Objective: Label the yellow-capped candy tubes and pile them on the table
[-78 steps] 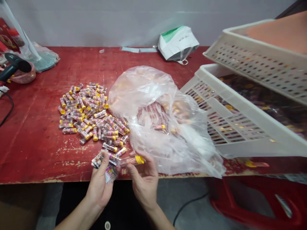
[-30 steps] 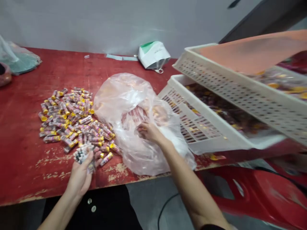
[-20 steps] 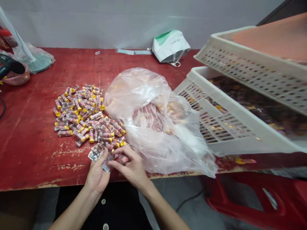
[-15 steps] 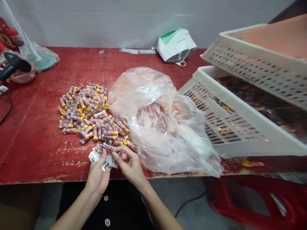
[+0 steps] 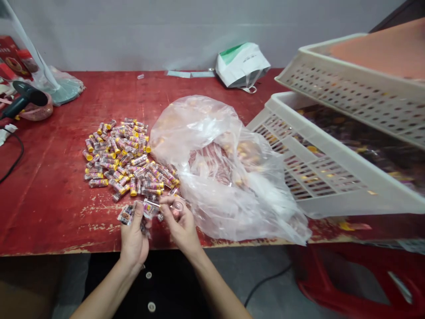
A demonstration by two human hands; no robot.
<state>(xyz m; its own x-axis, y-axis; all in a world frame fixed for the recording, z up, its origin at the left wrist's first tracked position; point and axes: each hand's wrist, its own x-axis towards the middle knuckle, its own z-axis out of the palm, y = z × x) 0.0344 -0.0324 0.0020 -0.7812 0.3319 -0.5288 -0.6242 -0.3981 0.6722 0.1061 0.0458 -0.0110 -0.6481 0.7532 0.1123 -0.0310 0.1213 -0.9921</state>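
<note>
My left hand (image 5: 134,241) is closed on a bunch of small printed wrappers (image 5: 125,215), some with dark pictures, the thumb pressed on top. One shiny wrapper (image 5: 151,209) sticks out toward my right hand (image 5: 182,228). That hand is curled round a small clear tube (image 5: 178,206), its round end showing above the fingers; the fingertips are close to the wrapper, but whether they pinch it I cannot tell. Just beyond both hands lies a heap of small clear tubes with yellow caps (image 5: 119,155). A big translucent plastic bag (image 5: 199,122) touches the heap's right side.
White perforated crates (image 5: 299,195) stand stacked and tilted on the right, with tubes inside. A white paper bag (image 5: 244,64) lies by the wall. At the left are a hair dryer (image 5: 29,95), a bowl (image 5: 40,110) and a lamp base (image 5: 68,91) on the red table (image 5: 49,177).
The wrappers in my left hand have turned, showing printed faces instead of silvery edges. My hands have drawn slightly apart, with one wrapper now sticking out between them. The view has shifted slightly.
</note>
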